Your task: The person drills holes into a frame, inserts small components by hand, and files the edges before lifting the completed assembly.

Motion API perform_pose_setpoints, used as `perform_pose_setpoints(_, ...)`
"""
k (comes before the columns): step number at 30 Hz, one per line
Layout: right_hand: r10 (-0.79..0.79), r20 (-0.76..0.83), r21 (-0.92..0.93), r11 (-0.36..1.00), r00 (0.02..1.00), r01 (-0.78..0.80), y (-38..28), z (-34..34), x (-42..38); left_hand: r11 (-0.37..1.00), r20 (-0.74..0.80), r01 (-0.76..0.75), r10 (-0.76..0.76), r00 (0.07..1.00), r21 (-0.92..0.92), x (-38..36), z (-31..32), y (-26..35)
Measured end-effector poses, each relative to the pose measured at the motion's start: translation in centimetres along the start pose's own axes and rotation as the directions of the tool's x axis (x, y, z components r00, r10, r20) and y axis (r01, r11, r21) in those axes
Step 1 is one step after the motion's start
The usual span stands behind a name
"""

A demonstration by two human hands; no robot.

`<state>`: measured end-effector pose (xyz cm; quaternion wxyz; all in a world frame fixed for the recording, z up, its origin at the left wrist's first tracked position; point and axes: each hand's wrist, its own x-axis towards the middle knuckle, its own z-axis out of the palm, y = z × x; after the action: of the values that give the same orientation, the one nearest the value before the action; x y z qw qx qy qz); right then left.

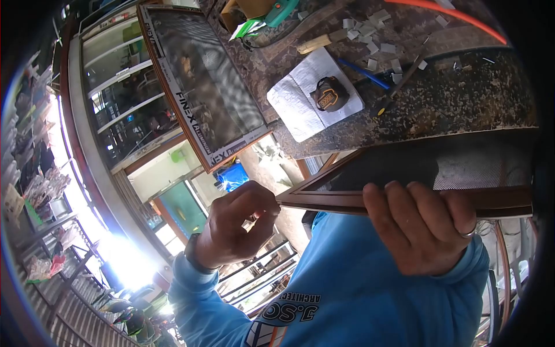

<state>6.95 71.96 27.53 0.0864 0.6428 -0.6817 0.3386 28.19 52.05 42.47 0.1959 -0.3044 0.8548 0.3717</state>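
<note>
While I watch through the head view, the person's blue sleeves (202,306) reach up from below, both elbows bent, toward the brown-framed screen (347,203) stretched across the right, in front of the bench (451,92). The right hand (425,231), a ring on one finger, lies back-up, its four fingers bent over the near rail of that screen; I read it as clamped on the rail, though its thumb is hidden from me. At the screen's pointed left corner, the left hand (237,225) is raised with the wrist below, fingers curled inward and thumb drawn close to them. I cannot tell whether those fingertips are closed on the corner or on something small.

Beyond the left hand, a second framed screen (202,81), its border printed with Finex Aluminum lettering, slants beside the bench. On the bench I see an open notebook (295,104) with a dark tape measure (330,94) on it. Just right of the pages are a long thin tool (404,81) with a yellow-tipped handle and a blue pen (364,74). Small pale scraps (373,26) are scattered near them.
</note>
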Motion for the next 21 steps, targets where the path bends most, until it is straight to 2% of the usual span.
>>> perform_pose_setpoints(4, -0.012, 0.01, -0.009, 1.0, 1.0, 0.012, 0.1, -0.1, 0.0, 0.992, 0.021, 0.064, -0.062, 0.998, -0.106, 0.2, 0.3, 1.0)
perform_pose_setpoints(5, -0.013, 0.007, -0.012, 1.0, 1.0, 0.014, 0.1, 0.0, 0.0, 0.999, -0.008, 0.042, -0.042, 0.999, 0.013, 0.0, 0.7, 0.8)
perform_pose_setpoints(8, -0.007, 0.007, -0.01, 1.0, 1.0, 0.007, 0.0, 0.1, 0.0, 0.98, -0.079, -0.11, 0.124, 0.989, 0.167, 0.6, 1.4, 0.5)
perform_pose_setpoints(12, -0.004, 0.018, -0.01, 1.0, 1.0, 0.004, -0.1, 0.1, -0.1, 0.996, -0.079, -0.016, 0.023, 0.997, 0.086, 0.2, 0.7, 0.2)
perform_pose_setpoints(16, -0.001, 0.01, -0.008, 1.0, 1.0, 0.001, -0.1, 0.2, -0.4, 0.991, -0.095, -0.052, 0.064, 0.993, 0.126, 0.6, 1.1, 0.3)
perform_pose_setpoints(19, 0.002, 0.002, -0.003, 1.0, 1.0, -0.002, -0.1, 0.3, -0.4, 0.991, -0.043, -0.077, 0.081, 0.996, 0.107, 0.7, 1.0, 0.5)
perform_pose_setpoints(21, 0.0, -0.02, -0.018, 1.0, 1.0, 0.0, -0.1, 0.5, -0.4, 0.978, -0.063, -0.112, 0.124, 0.99, 0.174, 0.7, 1.2, 0.3)
